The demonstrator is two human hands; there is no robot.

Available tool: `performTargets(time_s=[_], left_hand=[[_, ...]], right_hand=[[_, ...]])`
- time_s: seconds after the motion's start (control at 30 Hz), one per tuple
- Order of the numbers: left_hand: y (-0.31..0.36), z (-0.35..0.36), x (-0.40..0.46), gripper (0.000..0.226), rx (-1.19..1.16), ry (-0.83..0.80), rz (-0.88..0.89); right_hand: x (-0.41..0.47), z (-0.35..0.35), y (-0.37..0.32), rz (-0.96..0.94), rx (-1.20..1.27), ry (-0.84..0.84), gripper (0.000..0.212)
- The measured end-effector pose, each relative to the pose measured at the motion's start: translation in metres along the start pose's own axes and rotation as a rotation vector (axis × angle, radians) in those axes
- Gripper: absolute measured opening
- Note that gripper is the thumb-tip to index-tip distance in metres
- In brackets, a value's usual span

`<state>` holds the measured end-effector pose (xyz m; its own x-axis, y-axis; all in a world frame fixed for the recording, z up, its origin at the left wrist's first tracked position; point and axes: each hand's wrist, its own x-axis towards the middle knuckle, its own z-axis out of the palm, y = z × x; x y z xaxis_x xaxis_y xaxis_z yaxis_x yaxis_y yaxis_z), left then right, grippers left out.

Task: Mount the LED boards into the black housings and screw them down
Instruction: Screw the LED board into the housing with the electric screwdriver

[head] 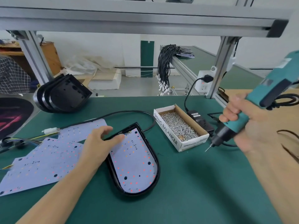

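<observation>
A black D-shaped housing (156, 160) lies on the green mat with a white LED board (134, 162) seated inside it. My left hand (98, 143) rests on the housing's upper left edge, fingers loosely spread, thumb touching the board. My right hand (247, 125) grips a teal electric screwdriver (265, 97), its bit pointing down just right of the cardboard box of screws (179, 125). Several loose LED boards (45, 159) lie fanned out at the left.
A stack of empty black housings (61, 96) leans at the back left. A black cable (129, 112) runs from a white connector (49, 131) around the housing. A power adapter (199, 117) sits behind the screw box. Black wire harnesses (165, 67) hang at the back.
</observation>
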<state>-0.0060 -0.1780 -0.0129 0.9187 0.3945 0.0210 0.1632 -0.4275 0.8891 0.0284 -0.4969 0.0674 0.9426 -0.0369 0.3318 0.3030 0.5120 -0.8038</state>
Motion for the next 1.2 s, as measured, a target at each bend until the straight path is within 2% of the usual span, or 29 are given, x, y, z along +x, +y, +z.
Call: performTargets(time_s=[0.07,0.1,0.17,0.23,0.3,0.4,0.5,0.57,0.77,0.87,0.93,1.03,1.2], left_hand=[[0.021,0.002,0.002,0.036,0.165,0.108,0.169],[0.038,0.008,0.003,0.029,0.21,0.136,0.298],[0.076,0.034,0.006,0.009,0.255,0.036,0.526],[0.108,0.073,0.013,0.007,0.426,-0.171,0.651],[0.122,0.113,0.023,0.013,0.671,-0.332,0.664],[0.115,0.154,0.035,0.019,0.955,-0.407,0.625],[0.107,0.165,0.033,0.025,1.018,-0.377,0.604],[0.105,0.166,0.033,0.017,0.992,-0.384,0.6],[0.096,0.162,0.035,0.009,0.814,-0.357,0.51],[0.103,0.155,0.032,0.009,0.623,-0.333,0.502],[0.111,0.142,0.028,0.013,0.273,-0.383,0.399],[0.113,0.108,0.012,0.015,-0.358,-0.519,0.146],[0.089,0.05,-0.02,0.007,-0.733,-0.54,-0.139]], right_hand=[[0.001,0.003,-0.001,-0.017,-0.009,0.017,0.025],[0.002,0.005,-0.001,-0.025,-0.013,0.024,0.025],[0.004,0.01,0.001,-0.046,-0.024,0.036,0.025],[0.006,0.015,0.002,-0.075,-0.025,0.059,0.026],[0.007,0.017,0.003,-0.094,-0.022,0.088,0.027],[0.007,0.013,0.003,-0.106,-0.031,0.122,0.025],[0.004,0.007,0.003,-0.092,-0.033,0.135,0.025],[0.003,0.005,0.003,-0.09,-0.022,0.14,0.024],[0.001,0.009,0.005,-0.096,-0.025,0.135,0.027],[0.0,0.013,0.004,-0.101,-0.039,0.126,0.027],[0.0,0.014,0.002,-0.1,-0.03,0.126,0.026],[-0.003,0.017,-0.002,-0.112,0.0,0.127,0.025],[-0.01,0.039,-0.001,-0.11,0.1,0.059,0.03]])
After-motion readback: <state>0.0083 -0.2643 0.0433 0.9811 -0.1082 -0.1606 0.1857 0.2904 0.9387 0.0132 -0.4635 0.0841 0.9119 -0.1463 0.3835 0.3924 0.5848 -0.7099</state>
